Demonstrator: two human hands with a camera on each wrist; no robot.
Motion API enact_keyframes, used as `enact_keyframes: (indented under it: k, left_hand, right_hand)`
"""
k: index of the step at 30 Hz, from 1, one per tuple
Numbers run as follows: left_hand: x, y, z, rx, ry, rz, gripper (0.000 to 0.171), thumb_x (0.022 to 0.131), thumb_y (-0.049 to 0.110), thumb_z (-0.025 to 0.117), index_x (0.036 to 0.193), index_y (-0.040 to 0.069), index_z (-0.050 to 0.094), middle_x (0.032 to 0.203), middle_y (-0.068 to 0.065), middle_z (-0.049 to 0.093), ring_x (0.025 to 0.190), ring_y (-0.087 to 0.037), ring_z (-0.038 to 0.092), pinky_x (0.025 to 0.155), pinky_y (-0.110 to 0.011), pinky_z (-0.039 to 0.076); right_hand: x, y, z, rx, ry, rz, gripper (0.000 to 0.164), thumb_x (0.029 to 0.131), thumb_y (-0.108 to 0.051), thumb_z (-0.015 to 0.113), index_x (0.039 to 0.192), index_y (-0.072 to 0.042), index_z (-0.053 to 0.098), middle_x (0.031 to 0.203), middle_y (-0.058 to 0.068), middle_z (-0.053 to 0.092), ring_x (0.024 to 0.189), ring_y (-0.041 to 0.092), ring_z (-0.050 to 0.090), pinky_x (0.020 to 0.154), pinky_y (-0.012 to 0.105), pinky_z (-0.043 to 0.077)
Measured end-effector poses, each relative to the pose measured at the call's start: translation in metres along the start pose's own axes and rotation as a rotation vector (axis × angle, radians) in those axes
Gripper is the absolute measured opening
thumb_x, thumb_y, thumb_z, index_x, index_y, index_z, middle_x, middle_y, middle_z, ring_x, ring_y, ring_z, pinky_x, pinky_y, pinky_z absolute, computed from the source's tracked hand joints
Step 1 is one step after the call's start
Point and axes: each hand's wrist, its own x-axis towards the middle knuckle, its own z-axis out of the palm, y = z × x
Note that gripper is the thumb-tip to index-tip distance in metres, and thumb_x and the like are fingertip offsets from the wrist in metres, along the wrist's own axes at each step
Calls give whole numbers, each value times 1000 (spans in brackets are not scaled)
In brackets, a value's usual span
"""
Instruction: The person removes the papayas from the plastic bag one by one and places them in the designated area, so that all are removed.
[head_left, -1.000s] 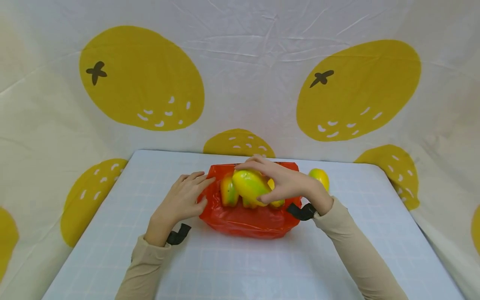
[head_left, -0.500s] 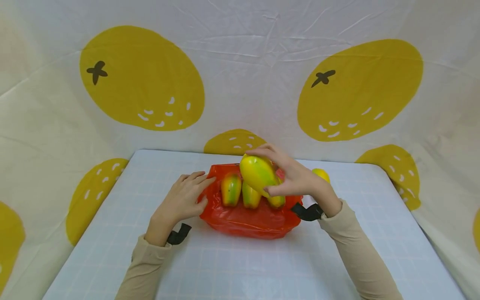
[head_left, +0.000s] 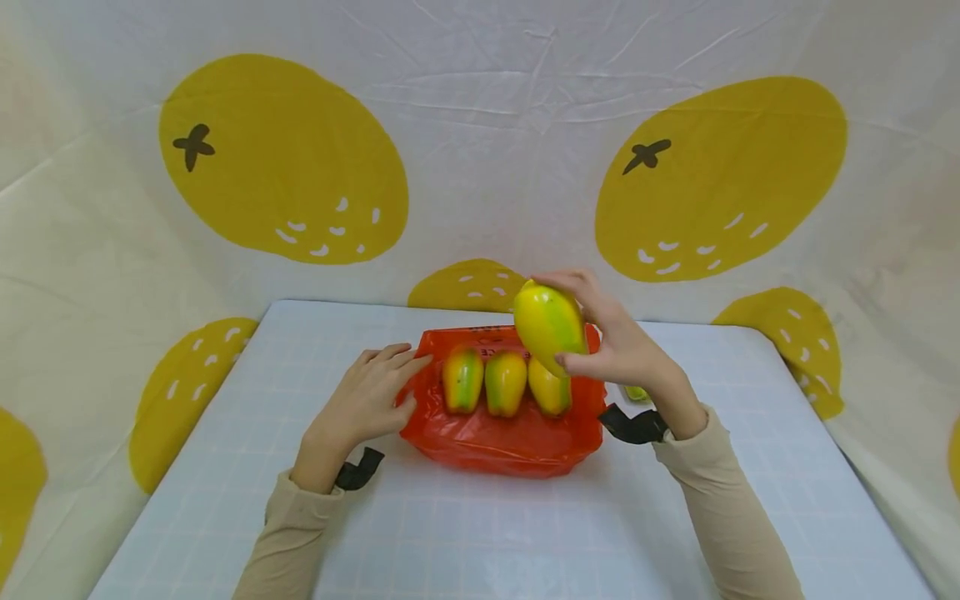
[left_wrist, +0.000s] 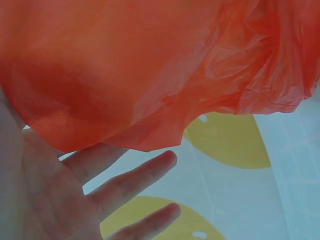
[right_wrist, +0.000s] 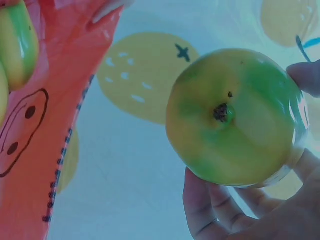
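My right hand (head_left: 618,337) grips a yellow-green papaya (head_left: 546,325), holding it up over the back right of an open red plastic bag (head_left: 498,454). In the right wrist view, its dark stem end (right_wrist: 221,113) faces the camera, with fingers below and thumb at the upper right. Three more papayas, a left one (head_left: 462,382), a middle one (head_left: 506,385) and a right one (head_left: 551,393), lie in a row in the bag. At the bag's left edge, my left hand (head_left: 367,396) has its fingers spread; in the left wrist view, red plastic overlaps the straight fingers (left_wrist: 135,180).
Another yellow-green fruit (head_left: 636,393) lies on the table right of the bag, mostly hidden by my right wrist. The white table (head_left: 480,542) reaches back to a white cloth (head_left: 495,192) printed with big yellow fruit.
My right hand has lifted the papaya up and to the right, away from the others, which now show in full view. The left hand and the bag have barely moved.
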Motion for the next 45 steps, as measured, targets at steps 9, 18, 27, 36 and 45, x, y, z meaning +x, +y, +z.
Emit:
enact_keyframes:
  k: [9, 18, 27, 36, 45]
  left_hand:
    - [0, 0, 3, 1, 3, 11, 50, 81, 13, 61, 130, 6, 64, 128, -14, 64, 128, -36, 50, 98, -57, 42]
    - [1, 1, 3, 0, -4, 4, 50, 82, 14, 61, 131, 6, 64, 130, -14, 63, 129, -35, 49, 98, -57, 42]
    - [0, 1, 1, 6, 0, 10, 50, 82, 15, 61, 131, 7, 64, 130, -14, 63, 128, -36, 50, 98, -57, 42]
    - [-1, 2, 1, 3, -16, -7, 50, 82, 15, 62, 132, 7, 63, 132, -15, 62, 129, -36, 49, 100, -57, 41]
    - [-2, 3, 0, -1, -21, -15, 51, 82, 14, 62, 133, 7, 63, 133, -15, 61, 129, -36, 49, 100, -58, 41]
  right_hand:
    - [-19, 8, -17, 21, 125, 31, 84, 73, 4, 69, 150, -12, 40, 142, 4, 41, 116, 19, 48, 94, 41, 51]
    - [-48, 18, -38, -21, 240, 106, 87, 70, 11, 67, 150, -9, 39, 142, 2, 42, 118, 18, 45, 96, 21, 45]
    - [-79, 36, -60, -30, 339, 198, 91, 73, 18, 64, 154, -11, 34, 147, 0, 38, 120, 17, 44, 96, 14, 43]
    - [-108, 55, -76, 78, 459, 292, 88, 80, 20, 62, 154, -16, 34, 146, 0, 37, 109, 19, 48, 83, 14, 50]
    - [-133, 88, -87, 27, 509, 384, 87, 83, 16, 65, 155, -20, 34, 146, 0, 35, 113, 19, 43, 85, 12, 47]
